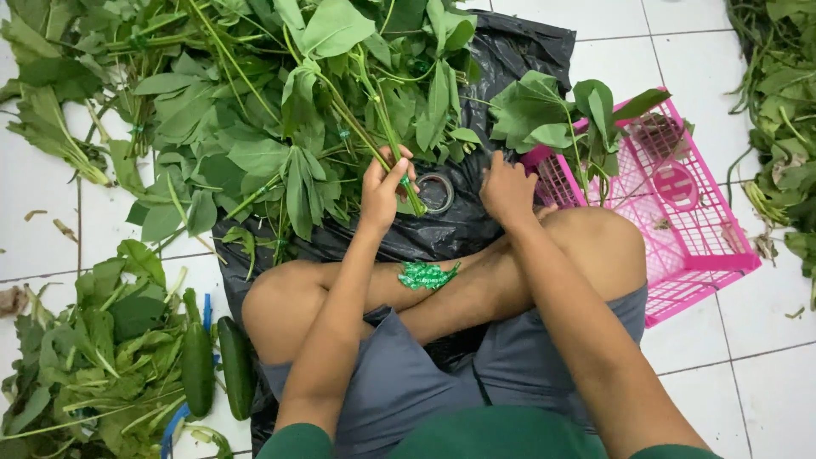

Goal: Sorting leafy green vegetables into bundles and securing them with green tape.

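Observation:
I sit cross-legged on a black plastic sheet [510,59] on a white tiled floor. My left hand [382,189] grips a bunch of green leafy stems [374,127] near their cut ends. My right hand [508,191] rests with curled fingers just right of a tape roll [436,192] on the sheet; whether it holds anything is hidden. A small bundle of green ties [427,274] lies on my crossed legs.
A big heap of leafy greens [221,102] covers the floor ahead. More greens [93,357] and two cucumbers [212,365] lie at my left. A pink plastic basket [680,221] with a few leafy stems sits at my right, another green pile [782,110] beyond it.

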